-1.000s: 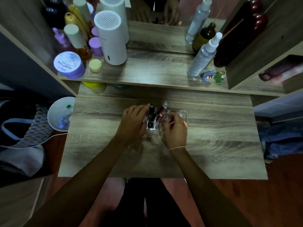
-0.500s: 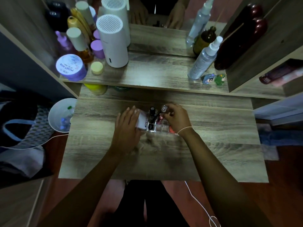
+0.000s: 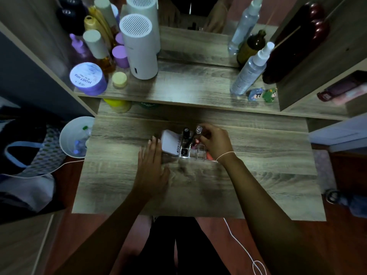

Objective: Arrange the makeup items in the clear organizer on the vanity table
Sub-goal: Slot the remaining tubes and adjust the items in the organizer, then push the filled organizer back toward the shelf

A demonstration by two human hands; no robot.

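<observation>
Clear organizer (image 3: 195, 154): on the wooden counter (image 3: 258, 155), near its middle; long axis runs left to right, parallel to the counter's front edge; walls barely readable against the wood grain.
White compact (image 3: 171, 142): at the organizer's left end, tilted, printed edge facing the camera; whether it sits inside a compartment cannot be told.
Black-capped tube (image 3: 186, 135): upright in the organizer just right of the compact, cap pointing up and slightly away.
Clear-capped tube (image 3: 198, 129): right of the black one, upright, leaning a little left.
Red-topped item (image 3: 197, 141): low in the organizer; shape unclear.
Left hand (image 3: 152, 167): flat and relaxed, fingers spread, fingertips touching the compact's left side; gripping nothing.
Right hand (image 3: 215, 142): over the organizer's right end, fingers curled at the clear-capped tube; grip itself hidden.
Open room: bare counter on both sides of the organizer and in front of it.
Hidden: organizer's right compartments lie under the right hand; an orange item (image 3: 209, 156) shows only partly.
</observation>
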